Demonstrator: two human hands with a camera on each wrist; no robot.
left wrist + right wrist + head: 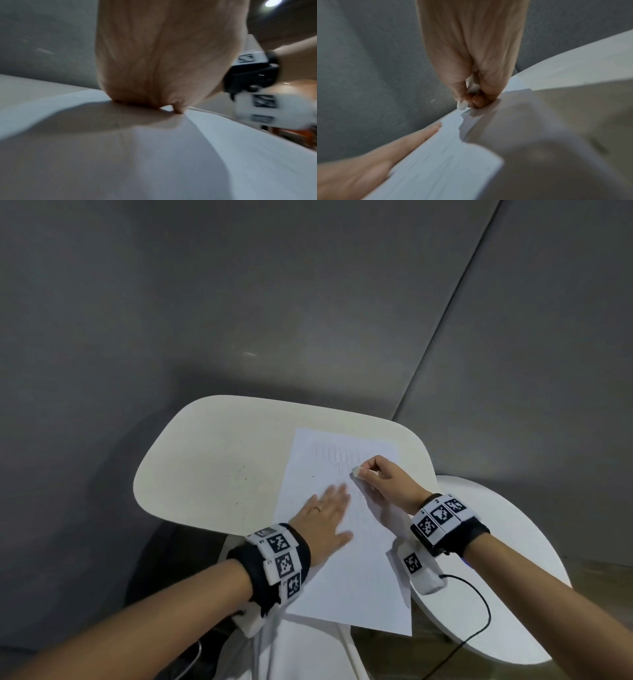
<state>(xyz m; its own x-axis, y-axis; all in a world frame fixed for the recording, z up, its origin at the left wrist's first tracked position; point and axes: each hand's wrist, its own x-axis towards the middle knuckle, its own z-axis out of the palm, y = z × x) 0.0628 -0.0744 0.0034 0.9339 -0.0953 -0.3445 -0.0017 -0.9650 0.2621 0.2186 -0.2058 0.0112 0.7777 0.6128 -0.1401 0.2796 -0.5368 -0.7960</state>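
A white sheet of paper (346, 570) with faint pencil lines near its top lies on a cream rounded table (212, 460). My left hand (329, 515) lies flat on the sheet with straight fingers, pressing it down; the left wrist view shows the palm (154, 67) on the paper (154, 162). My right hand (380, 477) pinches a small white eraser (357, 472) whose tip touches the paper near the pencil lines. In the right wrist view the eraser (462, 105) sticks out below the curled fingers, with the left hand's fingers (412, 139) at the sheet's (445, 162) edge.
A second, round white table (507, 594) stands lower at the right, with a black cable (479, 611) across it. Grey wall panels (239, 302) rise just behind the table. Small dark specks (239, 474) dot the bare left half of the cream table.
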